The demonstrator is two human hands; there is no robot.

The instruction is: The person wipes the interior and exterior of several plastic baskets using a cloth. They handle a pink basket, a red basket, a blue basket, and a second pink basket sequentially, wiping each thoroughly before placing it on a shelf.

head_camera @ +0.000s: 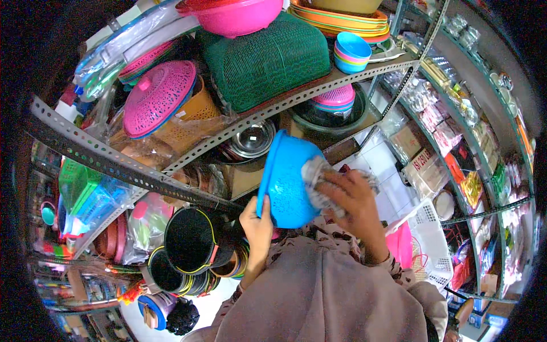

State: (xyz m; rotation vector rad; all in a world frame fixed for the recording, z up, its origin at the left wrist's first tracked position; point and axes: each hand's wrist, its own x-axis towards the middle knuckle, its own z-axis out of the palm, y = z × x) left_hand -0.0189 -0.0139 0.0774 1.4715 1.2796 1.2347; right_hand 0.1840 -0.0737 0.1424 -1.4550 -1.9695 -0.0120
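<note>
A blue plastic basin (288, 184) with a rolled rim is tilted on its side in front of my body. My left hand (257, 220) grips its rim at the lower left, thumb on the outer wall. Against the basin's outer bottom, my right hand (348, 194) presses a crumpled grey-white cloth (318, 173); that hand and the cloth are blurred. The inside of the basin faces away from me and is hidden.
A perforated metal shelf edge (295, 100) crosses ahead, under a green woven plastic basket (269, 60) and a pink lidded basket (160, 100). Black buckets (190, 239) stand at the left. A white plastic crate (431, 243) is at the right, near stocked shelves (474, 171).
</note>
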